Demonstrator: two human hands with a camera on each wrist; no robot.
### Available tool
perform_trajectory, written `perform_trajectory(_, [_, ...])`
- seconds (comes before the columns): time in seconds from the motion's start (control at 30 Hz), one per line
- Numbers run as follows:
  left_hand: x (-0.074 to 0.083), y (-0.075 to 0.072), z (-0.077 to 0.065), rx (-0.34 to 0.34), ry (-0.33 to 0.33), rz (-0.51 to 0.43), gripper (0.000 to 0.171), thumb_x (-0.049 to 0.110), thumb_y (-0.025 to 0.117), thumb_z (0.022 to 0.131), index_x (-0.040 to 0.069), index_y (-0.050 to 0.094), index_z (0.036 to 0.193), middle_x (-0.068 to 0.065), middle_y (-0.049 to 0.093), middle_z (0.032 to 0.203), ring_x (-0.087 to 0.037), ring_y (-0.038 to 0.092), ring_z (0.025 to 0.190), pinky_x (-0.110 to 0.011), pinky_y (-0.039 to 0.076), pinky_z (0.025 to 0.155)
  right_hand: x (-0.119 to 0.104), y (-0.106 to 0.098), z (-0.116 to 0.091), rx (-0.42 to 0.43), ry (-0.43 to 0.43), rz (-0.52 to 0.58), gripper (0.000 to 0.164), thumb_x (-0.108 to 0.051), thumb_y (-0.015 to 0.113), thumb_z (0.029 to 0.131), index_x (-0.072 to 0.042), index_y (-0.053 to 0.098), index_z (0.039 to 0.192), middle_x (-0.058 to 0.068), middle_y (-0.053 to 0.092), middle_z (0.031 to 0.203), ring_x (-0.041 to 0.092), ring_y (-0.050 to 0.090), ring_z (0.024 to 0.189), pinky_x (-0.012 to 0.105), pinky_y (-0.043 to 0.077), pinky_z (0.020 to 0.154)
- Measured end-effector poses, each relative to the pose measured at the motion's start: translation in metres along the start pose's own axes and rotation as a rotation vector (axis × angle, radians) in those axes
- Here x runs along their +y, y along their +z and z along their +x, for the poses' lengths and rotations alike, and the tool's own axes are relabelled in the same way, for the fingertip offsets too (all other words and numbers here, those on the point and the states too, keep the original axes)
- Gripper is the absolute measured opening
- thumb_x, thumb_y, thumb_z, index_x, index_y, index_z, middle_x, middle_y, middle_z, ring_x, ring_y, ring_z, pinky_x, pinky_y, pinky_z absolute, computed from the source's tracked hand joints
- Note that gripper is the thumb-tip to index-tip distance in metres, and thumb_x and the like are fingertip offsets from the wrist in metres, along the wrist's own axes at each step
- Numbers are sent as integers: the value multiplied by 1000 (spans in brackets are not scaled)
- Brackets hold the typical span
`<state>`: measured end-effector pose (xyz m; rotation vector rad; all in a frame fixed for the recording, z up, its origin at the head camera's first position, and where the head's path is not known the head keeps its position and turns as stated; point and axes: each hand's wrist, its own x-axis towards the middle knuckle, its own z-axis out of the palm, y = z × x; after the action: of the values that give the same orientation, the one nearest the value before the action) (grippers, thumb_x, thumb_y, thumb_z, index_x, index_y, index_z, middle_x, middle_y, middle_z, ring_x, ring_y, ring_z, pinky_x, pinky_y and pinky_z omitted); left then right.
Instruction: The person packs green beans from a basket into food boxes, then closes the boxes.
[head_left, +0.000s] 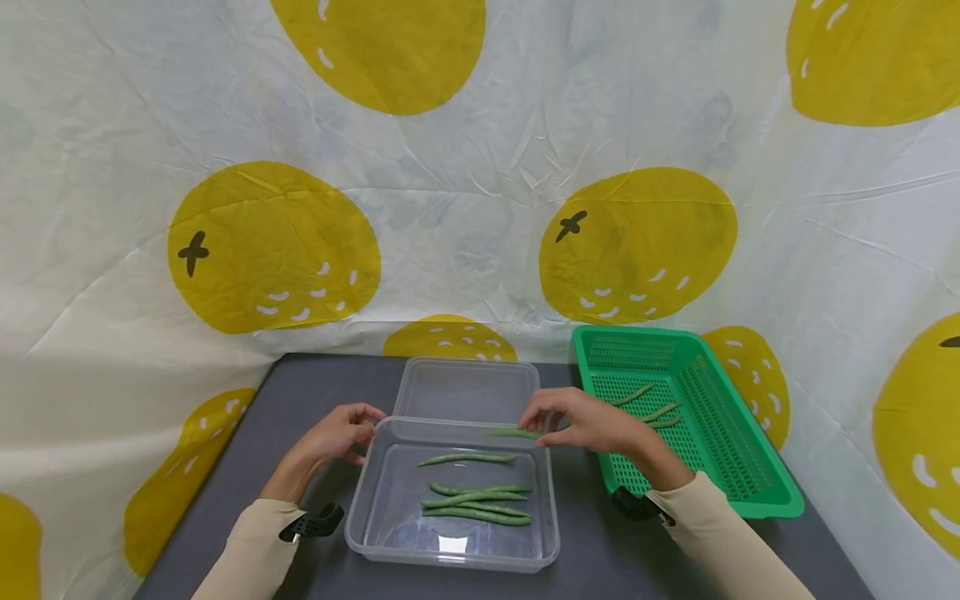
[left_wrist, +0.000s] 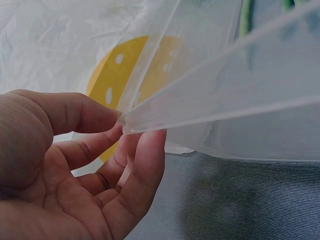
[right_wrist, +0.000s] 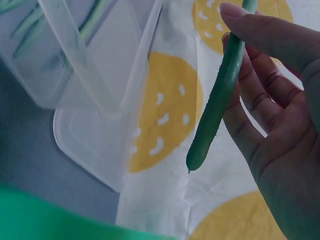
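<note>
A clear plastic container point(head_left: 386, 533) sits on the table with several green beans point(head_left: 480, 517) on its floor, one bean lying apart behind the others. My left hand point(head_left: 337, 433) pinches the container's far left corner by the rim; thumb and fingertips meet on that corner in the left wrist view. Over the far right part of the container, my right hand point(head_left: 581, 419) holds a single green bean point(right_wrist: 212, 115) between thumb and fingers. One end of that bean points down in the right wrist view, and its other end passes behind the thumb.
To the right stands a green perforated basket point(head_left: 750, 467) with a few green beans point(head_left: 660, 412) inside, beneath the right forearm. A clear plastic lid point(head_left: 465, 389) lies behind the container. A patterned cloth point(head_left: 465, 250) hangs along the back of the dark table point(head_left: 300, 383).
</note>
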<state>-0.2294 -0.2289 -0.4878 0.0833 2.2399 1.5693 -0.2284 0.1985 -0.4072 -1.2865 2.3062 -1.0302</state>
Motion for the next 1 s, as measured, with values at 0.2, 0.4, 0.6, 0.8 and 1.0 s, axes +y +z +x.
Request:
perform_trajectory(0.2, [-1, 0, 0, -1, -2, -1, 36, 6, 52, 98, -7, 57, 131, -24, 63, 106, -28, 67, 86, -38, 60, 63, -2, 12, 10, -27, -14, 41, 28, -15, 77, 90, -20, 70, 117, 2, 66, 105, 14, 64, 92, 34, 59, 80])
perform_trajectory(0.4, [0, 0, -2, -4, 14, 2, 35, 6, 51, 99, -8, 56, 131, -24, 63, 104, -29, 67, 86, -39, 60, 63, -3, 24, 21, -57, -52, 44, 28, -17, 76, 91, -16, 70, 118, 1, 67, 104, 15, 63, 91, 32, 59, 78])
perform_trajectory(0.6, [0, 0, -2, -3, 20, 1, 35, 6, 51, 98, -8, 56, 130, -23, 62, 103, -29, 66, 86, -39, 60, 62, -4, 34, 30, -85, -56, 58, 29, -17, 76, 91, -16, 70, 119, -1, 66, 104, 14, 64, 91, 31, 59, 78])
perform_trajectory(0.8, [0, 1, -1, -3, 22, 2, 35, 6, 52, 98, -8, 56, 131, -24, 63, 105, -29, 67, 87, -39, 60, 63, -7, 41, 37, -92, -49, 69, 36, -19, 77, 90, -21, 68, 126, -2, 66, 115, 18, 66, 100, 33, 58, 85])
perform_trajectory(1.0, [-1, 1, -1, -10, 23, -2, 36, 8, 53, 99, -7, 57, 131, -24, 63, 106, -28, 67, 87, -39, 60, 63, -8, 39, 35, -79, -71, 72, 39, -23, 75, 91, -22, 65, 130, -5, 63, 123, 24, 67, 107, 38, 56, 93])
